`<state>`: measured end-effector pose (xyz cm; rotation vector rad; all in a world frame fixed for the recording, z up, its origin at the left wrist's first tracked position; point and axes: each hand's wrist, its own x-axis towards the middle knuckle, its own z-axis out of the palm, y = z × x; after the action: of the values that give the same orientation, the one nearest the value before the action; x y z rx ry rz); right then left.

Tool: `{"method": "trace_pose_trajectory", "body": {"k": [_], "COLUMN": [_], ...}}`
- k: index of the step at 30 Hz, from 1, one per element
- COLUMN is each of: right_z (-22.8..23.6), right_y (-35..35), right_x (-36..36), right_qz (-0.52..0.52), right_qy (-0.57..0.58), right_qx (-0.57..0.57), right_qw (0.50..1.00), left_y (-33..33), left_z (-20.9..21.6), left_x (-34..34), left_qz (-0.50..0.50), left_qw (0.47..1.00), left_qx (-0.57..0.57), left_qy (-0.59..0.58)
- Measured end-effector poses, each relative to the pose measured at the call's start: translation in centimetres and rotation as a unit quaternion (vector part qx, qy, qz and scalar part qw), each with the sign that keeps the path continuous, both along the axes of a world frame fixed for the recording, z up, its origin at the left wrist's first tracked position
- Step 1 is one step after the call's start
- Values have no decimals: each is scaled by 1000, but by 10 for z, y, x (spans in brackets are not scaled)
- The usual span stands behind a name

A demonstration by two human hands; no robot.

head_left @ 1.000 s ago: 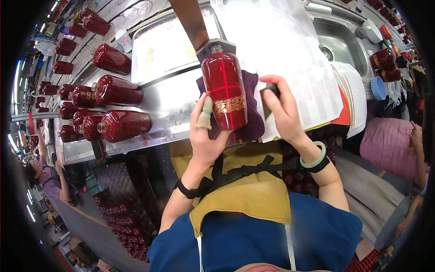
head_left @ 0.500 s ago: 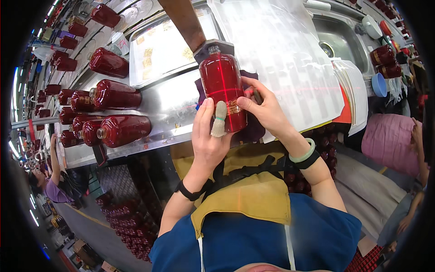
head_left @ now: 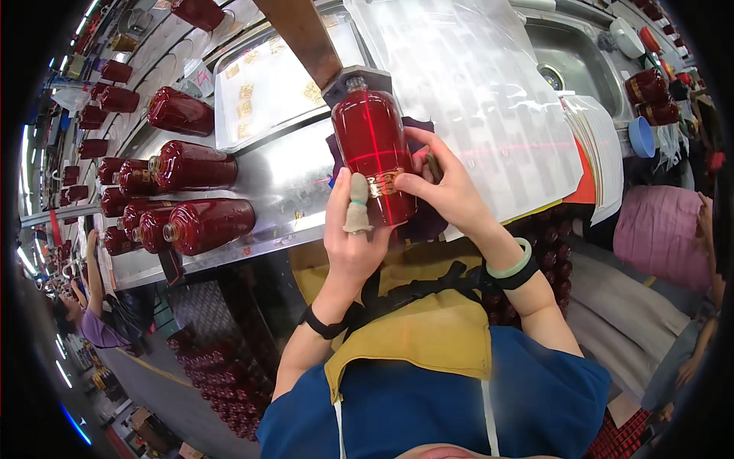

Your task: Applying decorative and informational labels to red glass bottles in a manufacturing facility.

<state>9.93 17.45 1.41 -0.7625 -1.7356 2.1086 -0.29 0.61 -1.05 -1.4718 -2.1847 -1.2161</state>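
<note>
A glossy dark red glass bottle [head_left: 371,134] lies on a dark purple cloth [head_left: 419,222], its clear neck against a metal block [head_left: 371,79] on a brown bar. A gold decal [head_left: 384,183] sits on its lower body, crossed by red light lines. My left hand [head_left: 350,249] is closed around the bottle's lower left side; a grey-beige cloth finger cover [head_left: 358,203] is on one digit. From the right my right hand [head_left: 445,183] grips the bottle, thumb at the decal's edge. Something small and brownish shows by its fingers, too hidden to name.
More red bottles [head_left: 210,224] stand or lie at left on the metal counter. A tray [head_left: 283,107] with gold decals is behind them. White sheets [head_left: 489,145] spread to the right, then a sink [head_left: 573,65] and blue bowl [head_left: 641,138]. Other people work at both sides.
My left covered digit has shifted left, uncovering more of the gold decal. My right thumb has moved slightly left and down on the bottle. Some bottles at far left have moved along.
</note>
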Motion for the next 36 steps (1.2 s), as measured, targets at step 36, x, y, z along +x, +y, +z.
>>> {"method": "trace_pose_trajectory", "body": {"k": [36], "right_z": [-1], "right_y": [-2], "right_x": [-2], "right_qz": [-9], "right_qy": [-5], "right_qx": [22], "right_qw": [1000], "left_y": [19], "left_z": [19], "left_x": [-12], "left_qz": [-110], "left_qw": [815], "left_qx": [80], "left_qy": [-563]}}
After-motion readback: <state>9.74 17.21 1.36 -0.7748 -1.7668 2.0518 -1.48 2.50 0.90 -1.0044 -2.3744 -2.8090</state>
